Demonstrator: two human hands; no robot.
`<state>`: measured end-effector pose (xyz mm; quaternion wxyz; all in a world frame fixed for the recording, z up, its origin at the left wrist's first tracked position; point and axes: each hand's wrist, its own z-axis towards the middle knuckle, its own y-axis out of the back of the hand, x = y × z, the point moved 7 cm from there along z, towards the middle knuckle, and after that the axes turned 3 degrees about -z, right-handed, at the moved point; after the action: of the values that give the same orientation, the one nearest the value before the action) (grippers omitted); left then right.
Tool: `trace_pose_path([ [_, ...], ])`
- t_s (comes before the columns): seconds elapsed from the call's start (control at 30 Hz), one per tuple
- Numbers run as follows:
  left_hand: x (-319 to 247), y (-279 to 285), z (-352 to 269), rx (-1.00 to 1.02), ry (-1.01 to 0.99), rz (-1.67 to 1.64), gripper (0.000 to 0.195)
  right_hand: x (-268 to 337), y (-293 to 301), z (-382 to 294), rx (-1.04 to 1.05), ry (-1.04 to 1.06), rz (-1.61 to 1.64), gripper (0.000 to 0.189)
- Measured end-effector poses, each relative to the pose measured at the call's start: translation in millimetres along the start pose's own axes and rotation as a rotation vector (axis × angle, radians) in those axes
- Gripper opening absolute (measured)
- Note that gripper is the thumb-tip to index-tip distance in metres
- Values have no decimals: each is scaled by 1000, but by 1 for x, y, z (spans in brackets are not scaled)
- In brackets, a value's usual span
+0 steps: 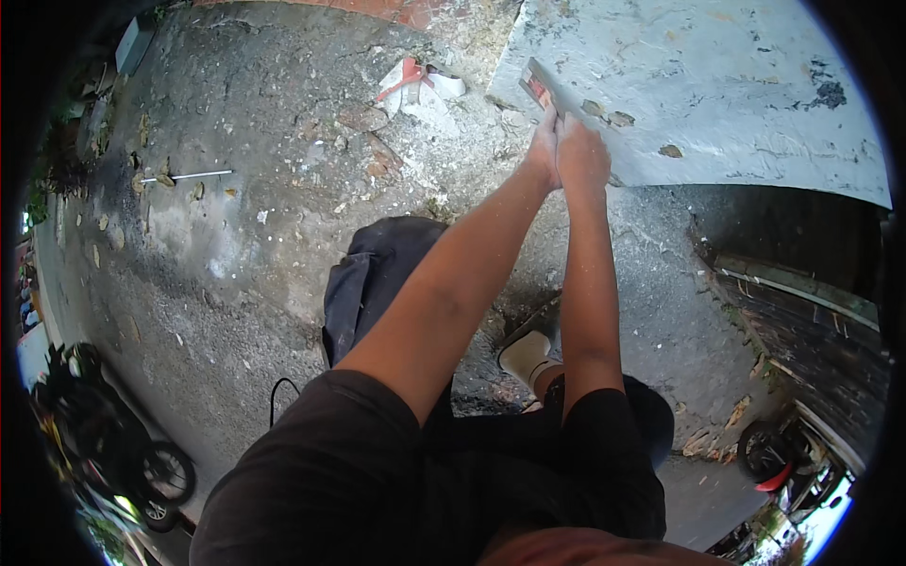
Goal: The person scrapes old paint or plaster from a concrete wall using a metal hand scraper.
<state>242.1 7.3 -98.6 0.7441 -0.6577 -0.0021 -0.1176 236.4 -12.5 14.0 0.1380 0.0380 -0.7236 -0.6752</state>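
Both of my hands are close together at the lower left corner of a pale painted slab (708,85). They grip one flat-bladed scraper (536,86), whose blade points up and left over the slab's edge. My left hand (543,152) lies against my right hand (583,150), and both look dusty. The scraper's handle is mostly hidden inside the fingers. Whether the blade touches the slab cannot be told. The slab's surface is rough, with dark worn patches and a few brown flakes or leaves (670,151).
Left of the slab, a red and white object (417,83) lies on rough concrete (269,233) among pale debris. A thin white rod (187,175) lies farther left. Motorcycles (106,431) stand at lower left, and a wheel (764,453) shows at lower right. A dark recess (800,226) opens below the slab.
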Motion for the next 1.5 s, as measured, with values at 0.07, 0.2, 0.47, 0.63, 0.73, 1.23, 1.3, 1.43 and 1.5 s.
trace_pose_path([
  [0.07, -3, -10, -1, 307, -67, -79, 49, -10, -7, -3, 44, 6, 23, 31],
  [0.2, 45, 3, -15, -469, 14, 60, 49, -65, -12, -14, 7, -45, -13, 32],
  [0.47, -61, -29, -14, -451, -15, 138, 51, 33, -21, 34, -8, 106, 143, 33],
  [0.63, -65, -22, -12, -489, -34, 139, 54, 32, -14, 27, 11, 39, 147, 33],
  [0.73, -9, -16, -29, -580, -61, 129, 55, -12, -27, 8, 67, 25, 85, 33],
  [1.23, -91, -41, -13, -374, 10, 171, 51, 47, -36, 43, 4, 67, 119, 32],
  [1.3, -89, -47, -13, -487, -66, 246, 50, 49, -32, 45, -24, 42, 151, 33],
  [1.43, -64, -19, -32, -474, -233, 148, 49, 24, -43, 17, 9, 89, 124, 36],
  [1.5, -33, -3, -31, -468, -198, 205, 48, -6, -50, 2, -12, 77, 217, 34],
])
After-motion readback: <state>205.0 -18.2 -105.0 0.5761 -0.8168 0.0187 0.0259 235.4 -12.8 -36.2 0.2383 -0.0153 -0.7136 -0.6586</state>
